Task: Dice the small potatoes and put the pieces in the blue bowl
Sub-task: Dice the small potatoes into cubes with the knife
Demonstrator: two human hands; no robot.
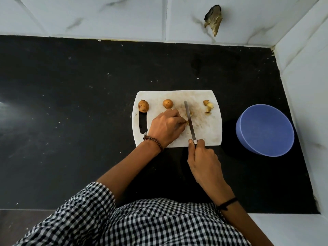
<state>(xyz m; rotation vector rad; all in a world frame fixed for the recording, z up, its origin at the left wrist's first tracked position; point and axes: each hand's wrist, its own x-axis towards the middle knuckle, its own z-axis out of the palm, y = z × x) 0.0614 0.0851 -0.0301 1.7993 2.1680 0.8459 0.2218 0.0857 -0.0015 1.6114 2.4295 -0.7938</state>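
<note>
A white cutting board [211,132] lies on the black counter. Two whole small potatoes sit on it, one at the far left [143,106] and one further right [167,103]. My left hand [166,127] pinches a potato piece [189,114] at the board's middle, mostly hidden by my fingers. My right hand [204,162] grips the handle of a knife [189,121], whose blade lies across that piece. Several cut pieces [208,107] lie at the board's far right. The blue bowl [265,129] stands right of the board and looks empty.
The black counter [71,103] stretches wide to the left of the board. White marble-look tiles form the back wall and the right side wall [305,86]. A broken hole [213,19] shows in the back wall.
</note>
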